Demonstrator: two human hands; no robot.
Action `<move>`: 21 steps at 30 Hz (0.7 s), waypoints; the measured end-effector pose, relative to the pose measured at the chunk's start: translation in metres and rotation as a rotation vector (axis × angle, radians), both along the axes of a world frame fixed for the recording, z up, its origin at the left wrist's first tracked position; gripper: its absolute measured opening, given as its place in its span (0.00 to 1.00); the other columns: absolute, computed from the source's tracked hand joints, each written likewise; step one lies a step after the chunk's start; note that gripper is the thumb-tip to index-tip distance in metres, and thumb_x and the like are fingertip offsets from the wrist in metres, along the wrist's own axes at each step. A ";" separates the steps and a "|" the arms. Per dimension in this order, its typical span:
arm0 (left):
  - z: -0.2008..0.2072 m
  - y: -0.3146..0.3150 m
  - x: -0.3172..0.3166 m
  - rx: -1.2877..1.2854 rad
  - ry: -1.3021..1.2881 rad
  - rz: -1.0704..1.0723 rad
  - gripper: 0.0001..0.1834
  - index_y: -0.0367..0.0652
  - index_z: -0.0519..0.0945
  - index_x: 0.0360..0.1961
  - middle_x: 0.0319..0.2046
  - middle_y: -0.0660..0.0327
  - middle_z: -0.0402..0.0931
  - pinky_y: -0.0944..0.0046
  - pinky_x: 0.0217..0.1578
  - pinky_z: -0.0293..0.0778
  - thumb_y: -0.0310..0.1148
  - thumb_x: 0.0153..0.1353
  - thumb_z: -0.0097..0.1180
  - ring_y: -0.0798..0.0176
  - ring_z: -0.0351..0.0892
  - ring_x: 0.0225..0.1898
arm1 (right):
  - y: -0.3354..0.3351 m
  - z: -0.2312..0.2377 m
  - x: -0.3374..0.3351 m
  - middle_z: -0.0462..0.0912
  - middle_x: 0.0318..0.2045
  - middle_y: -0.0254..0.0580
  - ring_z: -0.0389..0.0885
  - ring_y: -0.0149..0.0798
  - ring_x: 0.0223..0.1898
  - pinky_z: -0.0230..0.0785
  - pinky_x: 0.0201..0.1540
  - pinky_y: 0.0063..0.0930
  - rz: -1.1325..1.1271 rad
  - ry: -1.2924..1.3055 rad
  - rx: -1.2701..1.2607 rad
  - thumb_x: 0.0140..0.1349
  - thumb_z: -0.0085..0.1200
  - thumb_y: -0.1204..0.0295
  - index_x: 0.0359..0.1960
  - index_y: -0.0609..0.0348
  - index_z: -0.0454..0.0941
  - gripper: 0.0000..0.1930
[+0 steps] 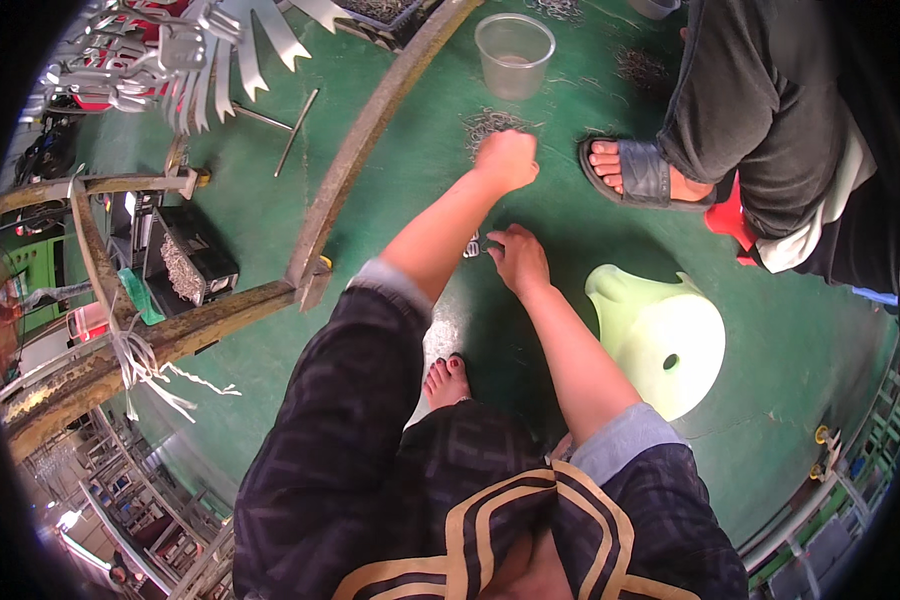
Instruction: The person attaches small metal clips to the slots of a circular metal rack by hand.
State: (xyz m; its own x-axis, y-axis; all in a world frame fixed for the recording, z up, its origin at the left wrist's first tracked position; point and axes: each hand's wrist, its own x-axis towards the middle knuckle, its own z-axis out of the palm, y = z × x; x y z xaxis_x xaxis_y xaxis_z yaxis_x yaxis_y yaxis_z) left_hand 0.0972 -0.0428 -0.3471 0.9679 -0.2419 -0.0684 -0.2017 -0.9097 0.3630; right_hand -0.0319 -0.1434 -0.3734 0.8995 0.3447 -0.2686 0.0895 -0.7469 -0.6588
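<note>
My left hand is closed in a fist at the near edge of a loose pile of thin metal pieces on the green floor. Whatever its fingers hold, if anything, is hidden. My right hand is lower and to the right, its thumb and forefinger curved and apart. Just left of those fingertips is a small pale metal item, too small to name. Beyond the pile stands a translucent plastic tub.
A pale green plastic stool stands right of my right forearm. Another person's sandalled foot is at the upper right. A rusty metal frame runs along the left, near hanging metal parts and a black crate of small pieces.
</note>
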 end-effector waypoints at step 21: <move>-0.008 0.101 -0.160 -1.340 0.534 0.991 0.11 0.33 0.74 0.38 0.29 0.53 0.78 0.70 0.28 0.77 0.23 0.53 0.59 0.64 0.79 0.26 | 0.021 0.012 0.048 0.82 0.24 0.44 0.80 0.34 0.21 0.75 0.25 0.27 -0.322 0.545 0.184 0.46 0.60 0.78 0.34 0.62 0.81 0.11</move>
State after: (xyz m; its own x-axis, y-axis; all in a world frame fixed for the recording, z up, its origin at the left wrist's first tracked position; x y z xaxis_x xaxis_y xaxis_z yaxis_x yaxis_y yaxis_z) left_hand -0.0633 0.0583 -0.3547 0.7116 0.2237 -0.6661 0.5777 0.3534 0.7358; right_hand 0.0165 -0.1221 -0.3609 0.7173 0.1654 -0.6768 -0.5018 -0.5514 -0.6665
